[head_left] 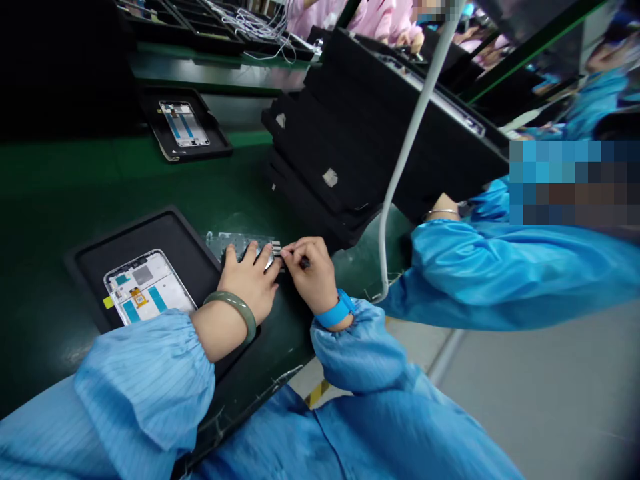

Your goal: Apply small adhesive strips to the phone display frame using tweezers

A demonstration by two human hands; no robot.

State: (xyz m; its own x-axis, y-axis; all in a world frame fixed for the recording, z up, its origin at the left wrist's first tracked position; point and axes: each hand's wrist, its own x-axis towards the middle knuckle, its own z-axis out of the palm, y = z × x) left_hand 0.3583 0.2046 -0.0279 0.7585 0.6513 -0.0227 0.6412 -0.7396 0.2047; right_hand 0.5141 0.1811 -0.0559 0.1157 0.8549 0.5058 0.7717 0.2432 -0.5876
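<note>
Head view: the clear sheet (218,241) is best kept still under the spread left hand (249,285); right hand (315,272) is pinched at sheet's edge, hold unclear.

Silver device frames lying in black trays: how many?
2. Near frame: in the near tray, partly covered by the left sleeve. Far frame: in the farther tray. More could be hidden in the dark stack.

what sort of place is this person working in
Probably an electronics assembly workshop: an open, phone-like frame lies in a black tray on the green bench, white cables are bunched farther back, and co-workers in pink are visible beyond.
</note>
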